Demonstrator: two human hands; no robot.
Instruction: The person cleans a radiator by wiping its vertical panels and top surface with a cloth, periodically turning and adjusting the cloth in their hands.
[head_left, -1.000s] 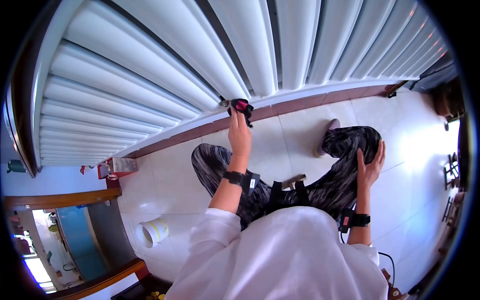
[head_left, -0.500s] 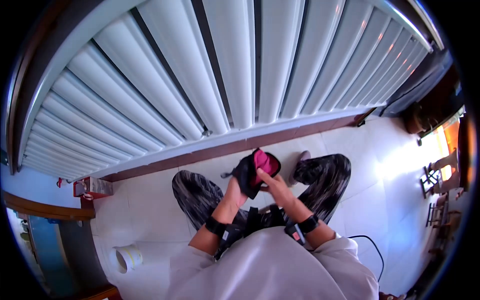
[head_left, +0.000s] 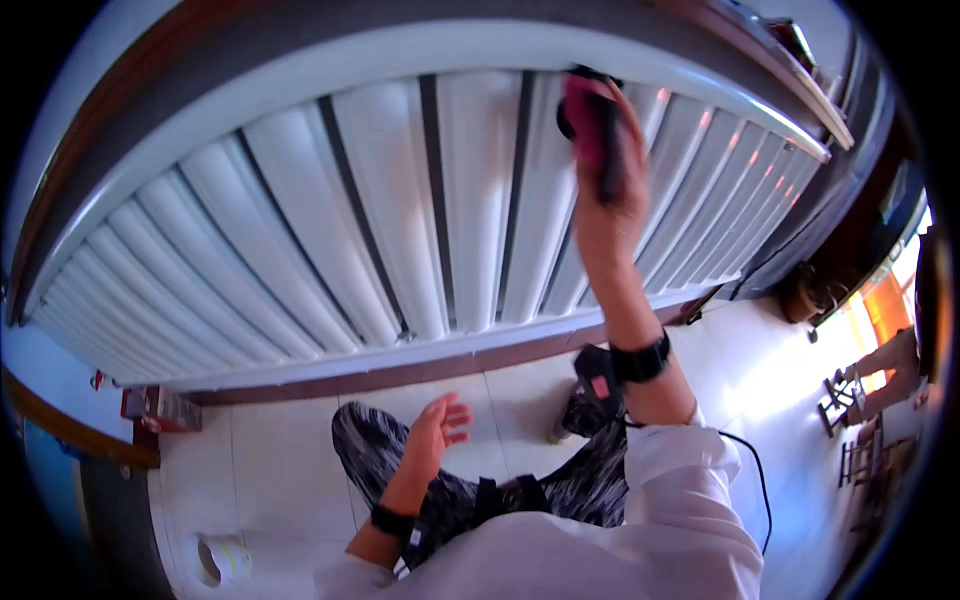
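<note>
A white radiator [head_left: 475,220] with upright tubes stands before me. Raised to its upper part, my right hand [head_left: 622,195] is closed around a folded pink-and-black cloth item [head_left: 592,120]. That item is blurred by motion, and its exact kind does not show. It is at the top rail, just right of the radiator's middle; whether it touches the metal I cannot tell. Down over my left knee, my left hand [head_left: 436,432] hangs with its fingers apart and nothing in it.
A dark ledge [head_left: 480,35] runs above the radiator. On the pale tiled floor [head_left: 290,450] are a red box [head_left: 165,408] at left and a white cylindrical container [head_left: 222,560] at lower left. A black cable [head_left: 757,470] loops at my right. Wooden stools [head_left: 850,400] stand farther right.
Both hands were together on the pink-and-black cloth item above my lap. The left has let go; the right has carried it up to the radiator's top. My view has shifted upward.
</note>
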